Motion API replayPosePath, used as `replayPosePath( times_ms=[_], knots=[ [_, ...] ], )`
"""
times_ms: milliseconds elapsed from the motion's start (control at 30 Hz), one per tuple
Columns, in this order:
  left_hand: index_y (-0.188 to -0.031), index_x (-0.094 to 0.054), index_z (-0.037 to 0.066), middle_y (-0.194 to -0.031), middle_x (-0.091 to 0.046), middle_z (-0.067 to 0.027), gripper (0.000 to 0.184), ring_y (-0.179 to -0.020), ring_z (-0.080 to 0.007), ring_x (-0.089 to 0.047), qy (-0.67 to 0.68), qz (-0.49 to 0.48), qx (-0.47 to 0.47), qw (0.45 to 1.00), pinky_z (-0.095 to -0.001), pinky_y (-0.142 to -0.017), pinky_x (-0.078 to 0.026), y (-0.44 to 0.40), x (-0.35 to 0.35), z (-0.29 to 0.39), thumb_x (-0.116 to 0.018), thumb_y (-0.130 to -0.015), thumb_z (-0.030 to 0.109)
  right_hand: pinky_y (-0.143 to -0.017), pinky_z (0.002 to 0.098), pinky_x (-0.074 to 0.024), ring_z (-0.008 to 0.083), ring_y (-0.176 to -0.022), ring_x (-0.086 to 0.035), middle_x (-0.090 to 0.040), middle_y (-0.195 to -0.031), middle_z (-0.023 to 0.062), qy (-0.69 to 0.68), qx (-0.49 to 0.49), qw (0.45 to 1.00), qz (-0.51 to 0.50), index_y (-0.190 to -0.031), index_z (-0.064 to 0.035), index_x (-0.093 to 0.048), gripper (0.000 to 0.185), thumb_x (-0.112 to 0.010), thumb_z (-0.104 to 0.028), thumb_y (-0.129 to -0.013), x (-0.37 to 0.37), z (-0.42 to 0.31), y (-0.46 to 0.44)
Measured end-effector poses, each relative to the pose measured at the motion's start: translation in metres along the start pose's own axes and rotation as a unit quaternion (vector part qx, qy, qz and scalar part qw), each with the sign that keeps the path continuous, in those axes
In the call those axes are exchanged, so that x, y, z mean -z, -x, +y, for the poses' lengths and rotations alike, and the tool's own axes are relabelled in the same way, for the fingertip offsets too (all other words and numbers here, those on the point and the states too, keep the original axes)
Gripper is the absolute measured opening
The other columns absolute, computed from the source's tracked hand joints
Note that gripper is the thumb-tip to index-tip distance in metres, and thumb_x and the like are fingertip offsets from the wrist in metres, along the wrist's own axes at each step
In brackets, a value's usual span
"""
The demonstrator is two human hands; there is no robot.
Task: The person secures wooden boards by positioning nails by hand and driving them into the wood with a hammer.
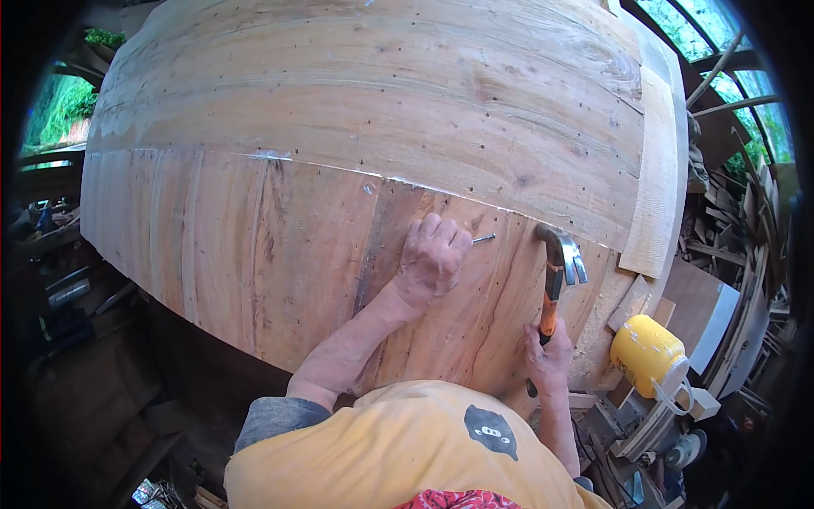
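Note:
My left hand (434,256) is closed in a fist over the planks. Out of its right side sticks a short metal nail (483,238), or a slim punch of that shape; most of its length is hidden in the fist. My right hand (551,354) grips the orange and black handle of a claw hammer (554,270). The hammer's head points away from me, a little to the right of the nail. Beneath both hands lies a broad curved surface of wooden planks (314,246), dotted with several small dark nail marks and crossed by a pale seam.
A yellow plastic jar (648,352) with a white rim and handle lies tilted at the right edge of the planks. Beside it lean wood offcuts and boards (702,305). A pale strip of wood (651,174) runs along the right side. Clutter fills the dark floor at left.

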State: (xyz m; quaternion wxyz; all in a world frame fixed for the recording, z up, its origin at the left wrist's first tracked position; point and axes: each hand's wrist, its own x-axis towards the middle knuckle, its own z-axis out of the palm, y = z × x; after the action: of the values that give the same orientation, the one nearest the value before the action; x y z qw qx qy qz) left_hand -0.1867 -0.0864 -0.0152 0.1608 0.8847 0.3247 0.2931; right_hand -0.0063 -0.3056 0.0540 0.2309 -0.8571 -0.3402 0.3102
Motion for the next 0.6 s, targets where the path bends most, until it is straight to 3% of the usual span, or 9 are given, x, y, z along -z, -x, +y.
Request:
replayPosePath(
  times_ms=[167, 333, 400, 600],
  knots=[
    [-0.078, -0.053, 0.011, -0.075, -0.049, -0.0063, 0.009, -0.075, -0.0265, -0.052, -0.032, -0.003, 0.008, 0.999, -0.0421, -0.068, -0.041, -0.027, 0.017, -0.018, -0.060, -0.084, 0.012, -0.060, 0.0382, -0.0494, 0.0259, -0.059, -0.061, -0.059, -0.068, 0.0093, 0.004, -0.004, 1.000, -0.001, -0.093, -0.0060, -0.056, 0.023, -0.075, -0.019, -0.094, 0.001, -0.003, -0.001],
    [-0.087, -0.061, 0.006, -0.079, -0.056, -0.0113, 0.004, -0.074, -0.0317, -0.055, -0.043, 0.082, 0.017, 0.996, -0.0481, -0.068, -0.044, -0.082, 0.006, -0.089, -0.059, -0.090, 0.005, -0.058, 0.0388, -0.0493, 0.0260, -0.059, -0.062, -0.059, -0.067, 0.0095, -0.002, -0.010, 1.000, -0.006, -0.093, -0.0059, -0.056, 0.023, -0.075, -0.018, -0.094, 0.000, 0.003, -0.002],
    [-0.094, -0.065, 0.006, -0.082, -0.062, -0.0134, 0.006, -0.076, -0.0335, -0.059, -0.059, 0.165, -0.061, 0.983, -0.0489, -0.067, -0.046, -0.107, -0.010, -0.124, -0.059, -0.092, 0.006, -0.058, 0.0390, -0.0492, 0.0260, -0.059, -0.063, -0.060, -0.067, 0.0095, -0.014, -0.022, 1.000, -0.007, -0.093, -0.0059, -0.056, 0.023, -0.075, -0.019, -0.094, 0.000, -0.001, -0.002],
    [-0.097, -0.068, 0.007, -0.085, -0.067, -0.0116, 0.012, -0.082, -0.0329, -0.064, -0.149, 0.027, 0.065, 0.986, -0.0455, -0.071, -0.051, -0.139, 0.004, -0.116, -0.065, -0.085, 0.005, -0.058, 0.0386, -0.0495, 0.0263, -0.059, -0.064, -0.060, -0.066, 0.0094, -0.012, -0.003, 1.000, -0.008, -0.094, -0.0061, -0.055, 0.024, -0.075, -0.019, -0.094, -0.001, 0.007, -0.002]
  ],
)
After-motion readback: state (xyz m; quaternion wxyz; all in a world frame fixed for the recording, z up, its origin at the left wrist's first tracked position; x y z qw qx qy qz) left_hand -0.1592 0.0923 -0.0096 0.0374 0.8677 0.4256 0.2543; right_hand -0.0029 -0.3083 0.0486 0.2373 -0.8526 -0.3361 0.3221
